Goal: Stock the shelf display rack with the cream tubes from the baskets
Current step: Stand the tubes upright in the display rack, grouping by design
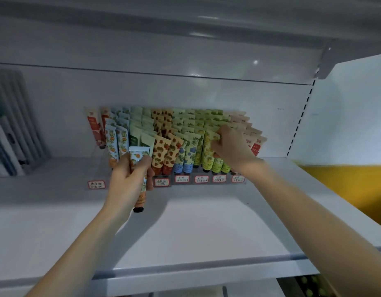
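Note:
A clear display rack [198, 182] stands on the white shelf, filled with rows of patterned cream tubes and fronted by red-bordered price labels. My left hand [127, 181] grips an orange-fruit cream tube [140, 196], cap down, in front of the rack's left-centre lanes. My right hand [232, 146] reaches into the right side of the rack, its fingers curled round the top of a yellow-green tube [208, 151] standing in its lane. Pale pink tubes [254, 136] fill the lanes behind that hand.
The white shelf [196, 228] has bare surface in front of the rack. An upper shelf [185, 28] hangs close overhead. Packaged goods [9, 133] stand at the far left. A slotted upright [300, 118] borders the right. Green items [313, 286] show below the shelf edge.

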The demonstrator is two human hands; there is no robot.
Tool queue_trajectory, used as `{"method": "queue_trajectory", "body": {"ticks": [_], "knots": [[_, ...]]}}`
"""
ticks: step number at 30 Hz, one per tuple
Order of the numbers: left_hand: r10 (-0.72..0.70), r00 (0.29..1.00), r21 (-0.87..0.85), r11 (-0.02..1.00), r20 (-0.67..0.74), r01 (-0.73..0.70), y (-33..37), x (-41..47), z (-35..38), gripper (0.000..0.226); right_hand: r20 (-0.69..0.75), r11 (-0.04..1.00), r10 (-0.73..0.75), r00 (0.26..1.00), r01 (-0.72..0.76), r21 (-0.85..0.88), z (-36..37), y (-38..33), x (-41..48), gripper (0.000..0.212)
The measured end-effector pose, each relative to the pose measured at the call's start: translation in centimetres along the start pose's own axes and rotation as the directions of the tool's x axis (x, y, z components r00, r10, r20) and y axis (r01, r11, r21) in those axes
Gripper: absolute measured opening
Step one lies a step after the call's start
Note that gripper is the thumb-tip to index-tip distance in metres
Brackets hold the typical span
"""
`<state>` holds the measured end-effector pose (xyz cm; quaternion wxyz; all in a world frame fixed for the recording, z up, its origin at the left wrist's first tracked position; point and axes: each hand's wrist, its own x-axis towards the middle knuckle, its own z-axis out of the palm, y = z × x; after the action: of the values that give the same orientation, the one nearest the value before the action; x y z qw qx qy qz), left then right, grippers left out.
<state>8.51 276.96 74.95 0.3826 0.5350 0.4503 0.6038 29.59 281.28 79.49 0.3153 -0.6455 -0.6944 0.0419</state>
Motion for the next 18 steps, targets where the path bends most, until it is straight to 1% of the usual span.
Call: {"method": "queue_trajectory", "body": {"ticks": [2, 4, 8, 11, 15, 18], "knots": [[0.008, 1.0, 0.007, 1.0, -0.006, -0.008, 0.0, 0.0, 0.1, 0.015, 0.011, 1.0, 0.003, 1.0, -0.003, -0.013, 0.3, 0.3, 0.0, 0.007], [0.015, 1.0, 0.015, 1.0, -0.009, -0.014, -0.2, 0.1, 0.1, 0.015, 0.01, 0.999, 0.005, 1.0, -0.004, -0.033, 0.2, 0.4, 0.3, 0.014], [0.032, 0.999, 0.033, 0.999, 0.018, -0.033, -0.8, 0.5, 0.1, 0.017, -0.051, 0.995, -0.021, 0.998, 0.016, -0.099, -0.1, 0.2, 0.9, 0.036], [0.047, 0.998, 0.039, 0.998, 0.032, -0.048, -1.1, 0.8, 0.2, 0.02, -0.086, 0.99, -0.026, 0.996, 0.014, -0.14, 0.0, 0.2, 1.6, 0.036], [0.061, 0.998, 0.042, 0.997, 0.033, -0.063, -1.4, 1.1, 0.5, 0.025, -0.059, 0.973, -0.019, 0.998, 0.006, -0.229, -0.1, 0.1, 2.0, 0.04], [0.071, 0.997, 0.031, 0.997, 0.032, -0.072, -1.4, 1.1, 0.8, 0.023, -0.032, 0.966, -0.037, 0.999, 0.027, -0.256, -0.2, -0.5, 2.0, 0.033]]}}
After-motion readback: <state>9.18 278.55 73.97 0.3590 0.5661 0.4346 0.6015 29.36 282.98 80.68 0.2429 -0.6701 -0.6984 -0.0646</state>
